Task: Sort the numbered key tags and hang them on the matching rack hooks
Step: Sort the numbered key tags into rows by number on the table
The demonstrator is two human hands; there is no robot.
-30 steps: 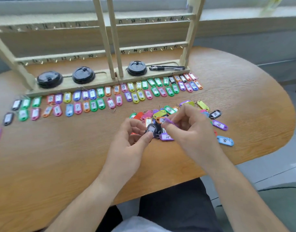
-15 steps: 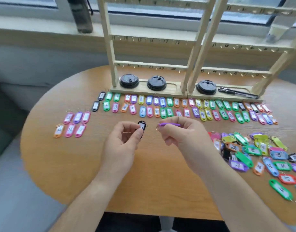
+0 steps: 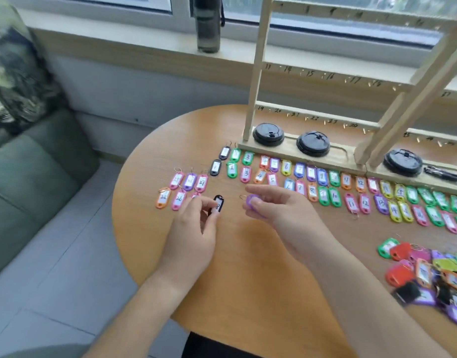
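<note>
We pinch a small black plastic key tag (image 3: 218, 204) in our left hand (image 3: 194, 228) and a purple plastic key tag (image 3: 251, 200) in our right hand (image 3: 286, 215), each grip closed tight, to read their numbers above the round wooden counter (image 3: 248, 280).

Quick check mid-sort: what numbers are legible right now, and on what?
"8": black tag pinched in left hand.
"1": green tag on table.
"3": green tag.
"5": pink tag.
"15": rack rail.
Purple tag in right hand: hidden.
Pile: blurred.
</note>
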